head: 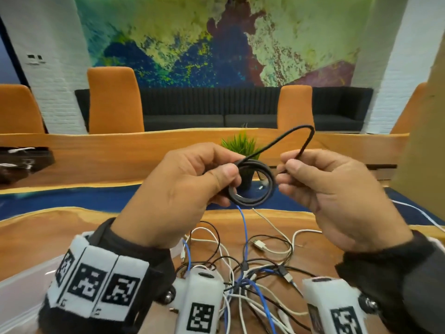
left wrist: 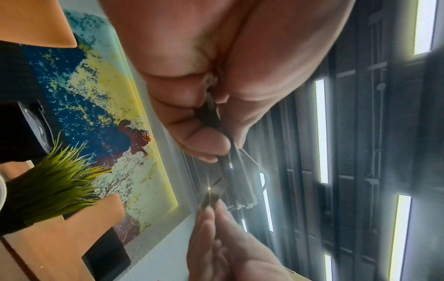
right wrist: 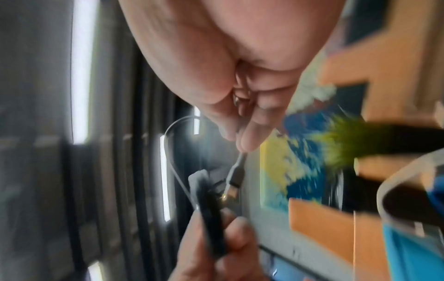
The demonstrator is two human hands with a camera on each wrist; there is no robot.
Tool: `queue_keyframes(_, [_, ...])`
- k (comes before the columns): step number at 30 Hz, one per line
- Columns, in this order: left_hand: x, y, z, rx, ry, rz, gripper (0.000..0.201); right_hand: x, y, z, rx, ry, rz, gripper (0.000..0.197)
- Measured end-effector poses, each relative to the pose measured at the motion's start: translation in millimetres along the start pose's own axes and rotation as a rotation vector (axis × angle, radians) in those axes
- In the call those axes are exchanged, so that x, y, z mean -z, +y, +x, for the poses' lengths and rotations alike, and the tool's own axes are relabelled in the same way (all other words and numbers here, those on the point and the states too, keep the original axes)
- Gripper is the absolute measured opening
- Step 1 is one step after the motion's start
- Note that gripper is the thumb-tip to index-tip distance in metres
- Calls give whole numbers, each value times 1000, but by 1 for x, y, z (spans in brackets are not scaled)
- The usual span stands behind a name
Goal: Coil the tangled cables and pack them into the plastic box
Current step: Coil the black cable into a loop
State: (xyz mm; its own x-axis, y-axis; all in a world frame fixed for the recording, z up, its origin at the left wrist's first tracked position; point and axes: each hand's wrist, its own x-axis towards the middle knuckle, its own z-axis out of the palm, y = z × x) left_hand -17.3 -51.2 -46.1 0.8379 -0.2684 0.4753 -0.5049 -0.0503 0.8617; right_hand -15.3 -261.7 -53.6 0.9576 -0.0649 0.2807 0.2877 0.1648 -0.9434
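Note:
A black cable [head: 255, 186] is wound into a small round coil held up in front of me. My left hand [head: 192, 184] pinches the coil's left side between thumb and fingers. From the coil a loose end arcs up and over to my right hand [head: 320, 184], which pinches it near its plug [right wrist: 234, 182]. In the left wrist view the coil [left wrist: 238, 180] shows edge-on below the fingers. A tangle of white, black and blue cables [head: 248, 268] lies on the wooden table below my hands. The clear plastic box [head: 21, 285] sits at the lower left, partly hidden by my left wrist.
A small potted plant [head: 243, 145] stands on the table behind the coil. Orange chairs [head: 113, 100] and a dark sofa [head: 216, 109] line the far side. Dark items with white cords [head: 21, 160] lie at the far left. A white cable [head: 419, 213] trails off right.

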Motion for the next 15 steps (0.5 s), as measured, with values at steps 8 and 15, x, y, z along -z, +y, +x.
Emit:
queue_keyframes(8, [-5,-7,2,-100,14,140,24,-11,9,-5,-286,-294,369,19])
queue_keyframes(15, [-14,-13,1,-292,193,435,21,-18,11,-15,-385,-489,268,17])
